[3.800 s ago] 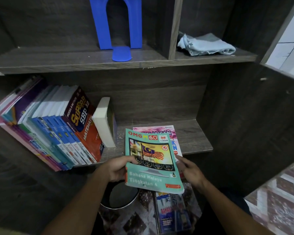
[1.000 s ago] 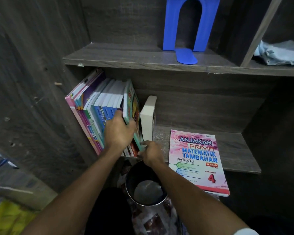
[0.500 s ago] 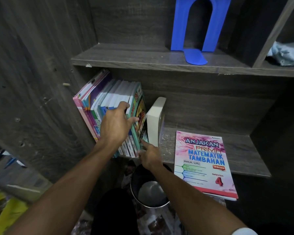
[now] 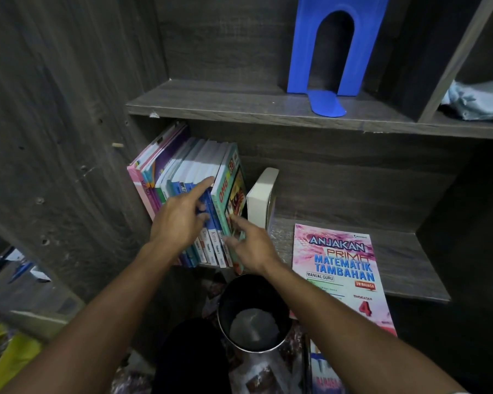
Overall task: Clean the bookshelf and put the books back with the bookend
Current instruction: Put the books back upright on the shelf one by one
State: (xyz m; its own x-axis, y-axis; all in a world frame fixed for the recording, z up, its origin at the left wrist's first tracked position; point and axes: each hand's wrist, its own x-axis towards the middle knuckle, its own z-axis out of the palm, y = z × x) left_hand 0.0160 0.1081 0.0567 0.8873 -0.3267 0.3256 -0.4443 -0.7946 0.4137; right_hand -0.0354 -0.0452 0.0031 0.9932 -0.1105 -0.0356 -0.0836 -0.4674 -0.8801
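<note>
Right, the left hand [image 4: 180,220] is pressing on the spines of the leaning row of blue and white textbooks [image 4: 194,166]. Its forefinger is stretching out straight and the other fingers are bending loosely, holding nothing. It looks to be bracing the row so nothing is sliding over.

The right hand [image 4: 254,248] is tending the teal glossy paperback [image 4: 229,180], which is standing at the end of that row on the dark wooden lower shelf [image 4: 404,251]. The thumb is lying by the spine and the forefinger on the cover. The fingers are spreading rather than wrapping, so this is nudging more than gripping.

Just right of the teal paperback, across a narrow gap, a thick white-edged book [image 4: 261,200] is standing upright, probably taking the place a support would need. Further right, a pink maths workbook [image 4: 336,265] is lying flat and overhanging the shelf front, waiting its turn.

Above and right of the teal paperback, the blue metal bookend [image 4: 333,49] is sitting unused on the upper shelf [image 4: 225,100]. A crumpled pale blue cloth [image 4: 478,105] is lying well beyond it. Below the teal paperback, a dark round metal bin [image 4: 254,314] is standing on the floor.
</note>
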